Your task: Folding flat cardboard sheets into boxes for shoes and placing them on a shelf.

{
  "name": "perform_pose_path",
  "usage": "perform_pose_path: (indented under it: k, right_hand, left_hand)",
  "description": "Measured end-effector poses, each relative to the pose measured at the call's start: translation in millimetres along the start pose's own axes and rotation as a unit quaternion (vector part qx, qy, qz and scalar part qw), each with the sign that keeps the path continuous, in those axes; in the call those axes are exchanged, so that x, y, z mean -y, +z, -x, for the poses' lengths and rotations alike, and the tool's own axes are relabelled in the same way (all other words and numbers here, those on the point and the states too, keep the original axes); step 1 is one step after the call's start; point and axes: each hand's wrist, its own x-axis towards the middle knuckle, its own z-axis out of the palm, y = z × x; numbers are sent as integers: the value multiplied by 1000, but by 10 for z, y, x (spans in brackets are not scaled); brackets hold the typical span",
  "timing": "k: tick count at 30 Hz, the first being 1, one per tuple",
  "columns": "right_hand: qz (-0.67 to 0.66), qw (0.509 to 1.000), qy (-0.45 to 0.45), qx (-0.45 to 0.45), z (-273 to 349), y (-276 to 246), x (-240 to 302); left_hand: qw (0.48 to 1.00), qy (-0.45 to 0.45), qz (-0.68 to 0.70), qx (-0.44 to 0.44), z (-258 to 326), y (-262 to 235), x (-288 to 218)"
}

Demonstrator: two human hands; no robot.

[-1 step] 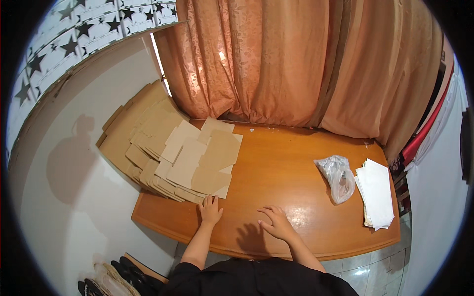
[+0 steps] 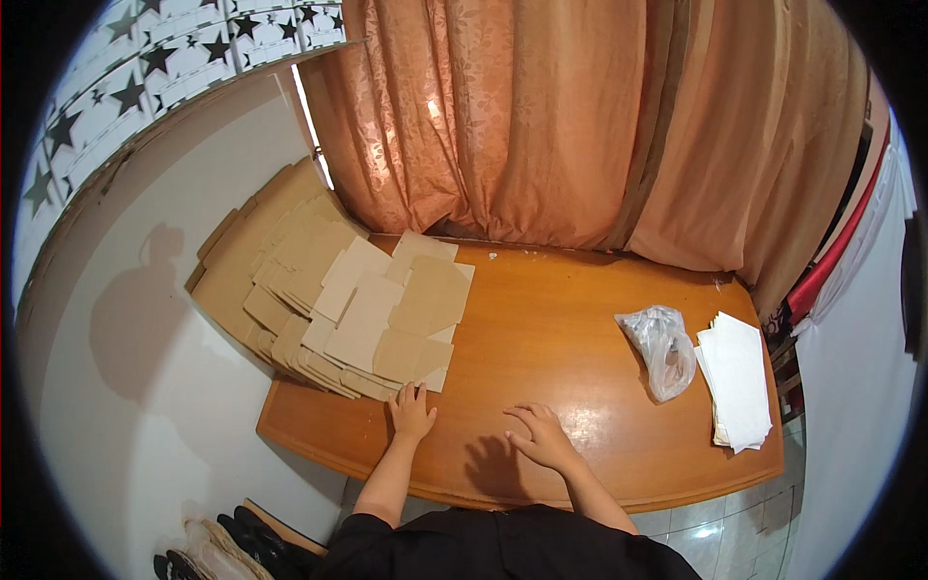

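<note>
Beyond the left grip (image 2: pixel 413 416), cardboard (image 2: pixel 425 290); right grip (image 2: pixel 547 441) apart

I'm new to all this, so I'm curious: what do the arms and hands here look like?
They're a person's: left hand and right hand, both gloveless. The forearms are bare below black sleeves; no watch, cables or markings show.

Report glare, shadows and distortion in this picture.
In the head view, glare whitens a patch of table beside the right hand; in that view, a shadow lies left of that hand; the same view bends the curtain's right side and blackens the corners.
</note>
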Motion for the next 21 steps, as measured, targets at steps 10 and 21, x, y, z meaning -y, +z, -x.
perform_pose_path:
  k: [10, 21]
  right_hand:
    - [25, 978, 177, 111, -433, 1126, -839]
    - [79, 977, 155, 120, -561, 1287, -895]
  left_hand:
    - [990, 140, -10, -18, -603, 13, 185]
    - [914, 364, 67, -167, -969, 134, 309]
